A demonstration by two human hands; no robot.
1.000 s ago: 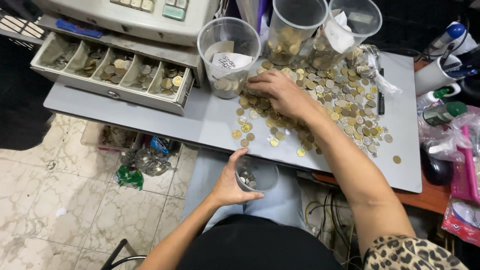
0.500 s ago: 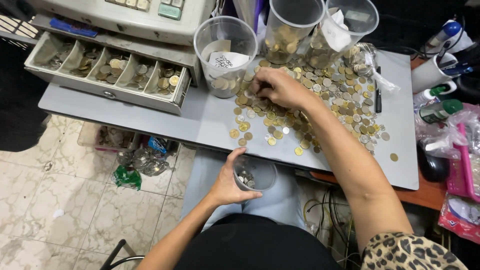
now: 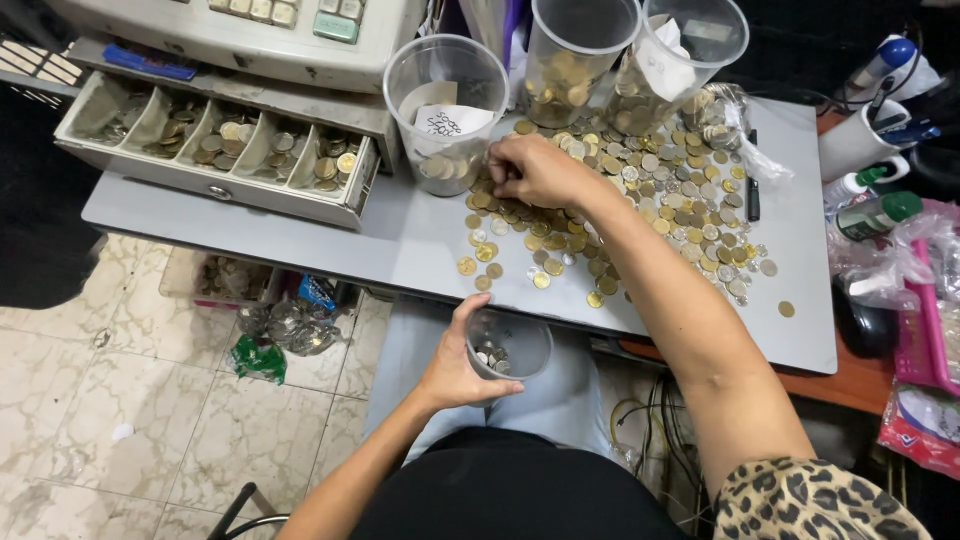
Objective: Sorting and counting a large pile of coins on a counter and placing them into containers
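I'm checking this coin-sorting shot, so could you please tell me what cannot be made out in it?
Head view only:
- Right hand fingertips: curled under onto the coin pile, so a pinched coin cannot be told.
- Small clear cup in the left hand: coins too small to tell kinds or count.
- Cash register: cut off by the top edge.
- Open coin drawer: its rear is hidden under the register.

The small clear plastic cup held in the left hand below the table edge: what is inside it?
The small clear plastic cup holds a shallow layer of coins at the bottom. The left hand wraps its near side, hiding any coins behind the fingers.
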